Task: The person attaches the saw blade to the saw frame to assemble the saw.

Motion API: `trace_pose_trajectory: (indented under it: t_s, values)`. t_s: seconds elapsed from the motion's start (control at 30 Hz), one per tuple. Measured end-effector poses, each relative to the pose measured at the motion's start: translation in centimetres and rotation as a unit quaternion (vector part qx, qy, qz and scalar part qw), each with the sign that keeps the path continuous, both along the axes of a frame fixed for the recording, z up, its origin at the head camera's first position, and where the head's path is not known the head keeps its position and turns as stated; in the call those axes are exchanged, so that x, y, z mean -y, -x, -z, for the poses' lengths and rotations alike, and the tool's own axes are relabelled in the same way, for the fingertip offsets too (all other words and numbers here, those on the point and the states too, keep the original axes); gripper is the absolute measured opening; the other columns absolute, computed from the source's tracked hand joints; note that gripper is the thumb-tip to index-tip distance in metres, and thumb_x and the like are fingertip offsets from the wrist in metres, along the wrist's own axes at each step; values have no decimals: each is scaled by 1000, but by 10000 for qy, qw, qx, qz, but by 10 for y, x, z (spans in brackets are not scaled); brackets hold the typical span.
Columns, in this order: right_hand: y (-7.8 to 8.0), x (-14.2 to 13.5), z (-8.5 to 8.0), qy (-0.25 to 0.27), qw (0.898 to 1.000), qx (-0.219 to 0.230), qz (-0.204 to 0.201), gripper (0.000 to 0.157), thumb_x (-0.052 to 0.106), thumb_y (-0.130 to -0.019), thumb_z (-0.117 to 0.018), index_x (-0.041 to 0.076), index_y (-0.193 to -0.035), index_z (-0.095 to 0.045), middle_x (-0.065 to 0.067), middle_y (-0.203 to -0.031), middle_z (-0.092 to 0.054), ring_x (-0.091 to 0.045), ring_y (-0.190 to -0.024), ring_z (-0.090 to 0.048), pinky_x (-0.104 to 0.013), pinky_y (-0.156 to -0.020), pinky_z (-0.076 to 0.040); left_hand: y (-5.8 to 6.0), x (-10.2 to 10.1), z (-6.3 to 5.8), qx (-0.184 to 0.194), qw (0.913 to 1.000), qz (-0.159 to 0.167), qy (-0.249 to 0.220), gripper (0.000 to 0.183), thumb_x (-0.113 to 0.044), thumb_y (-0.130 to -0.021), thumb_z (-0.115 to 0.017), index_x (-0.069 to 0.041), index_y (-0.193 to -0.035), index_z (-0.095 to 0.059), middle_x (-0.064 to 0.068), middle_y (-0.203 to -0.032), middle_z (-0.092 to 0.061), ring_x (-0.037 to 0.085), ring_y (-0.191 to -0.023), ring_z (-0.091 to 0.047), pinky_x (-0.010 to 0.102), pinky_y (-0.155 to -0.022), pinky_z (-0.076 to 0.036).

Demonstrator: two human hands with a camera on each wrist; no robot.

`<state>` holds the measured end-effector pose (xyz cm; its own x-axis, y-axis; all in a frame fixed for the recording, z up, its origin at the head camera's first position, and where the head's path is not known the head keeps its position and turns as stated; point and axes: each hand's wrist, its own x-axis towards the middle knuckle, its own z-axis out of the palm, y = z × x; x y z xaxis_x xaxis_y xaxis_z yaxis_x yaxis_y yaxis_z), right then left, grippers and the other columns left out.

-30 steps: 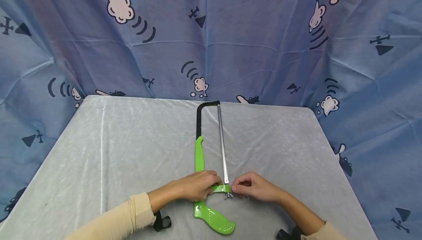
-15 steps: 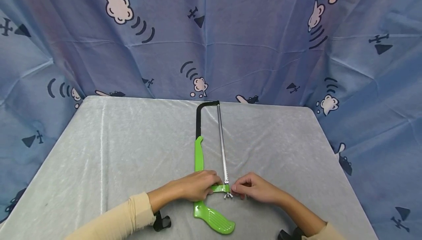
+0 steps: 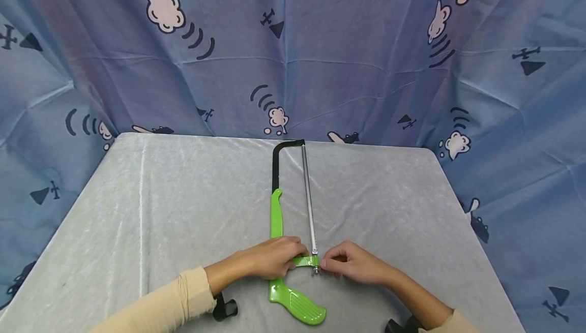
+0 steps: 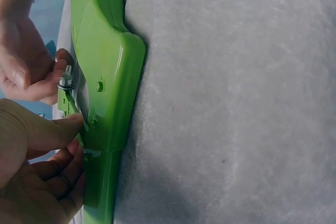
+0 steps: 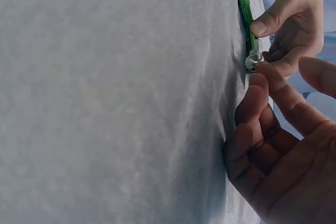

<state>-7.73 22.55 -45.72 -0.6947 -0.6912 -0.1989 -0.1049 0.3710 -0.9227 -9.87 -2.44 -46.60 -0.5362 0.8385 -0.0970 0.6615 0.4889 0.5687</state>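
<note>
A hacksaw (image 3: 276, 213) with a bright green handle and black front frame lies on the table, its silver blade (image 3: 309, 201) to the right. My left hand (image 3: 276, 256) holds the green frame just above the grip; in the left wrist view its thumb (image 4: 71, 124) presses the green crosspiece. A small metal wing nut (image 3: 316, 271) sits at the blade's near end. Beside it is my right hand (image 3: 354, 262). In the right wrist view the index fingertip (image 5: 262, 69) is right at the nut, the thumb (image 5: 315, 74) stands apart, and the other fingers are bent.
Pale grey velvety cloth (image 3: 206, 195) covers the table. A blue printed curtain (image 3: 293, 58) hangs behind and at both sides. Black wrist straps (image 3: 224, 307) show below the sleeves.
The wing nut has turned, its wings spread half a second ago and narrower now. My right fingers have shifted slightly at it. The left hand and the hacksaw have stayed still.
</note>
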Motion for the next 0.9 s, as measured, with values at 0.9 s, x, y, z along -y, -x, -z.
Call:
trace_pose_trajectory:
  t_s: [0.9]
  values:
    - [-10,18,4,-686,9964,-40,501,28,21,-90,-69,0,-71,-69,13,-51,-47,1,-44,-42,-18,-42,-33,0,-1,-2,-185,9998,41,-12,31,-2,-86,-71,-10,-116,-69,-3,-104,-64,5,-96,-58,20,-87,-48]
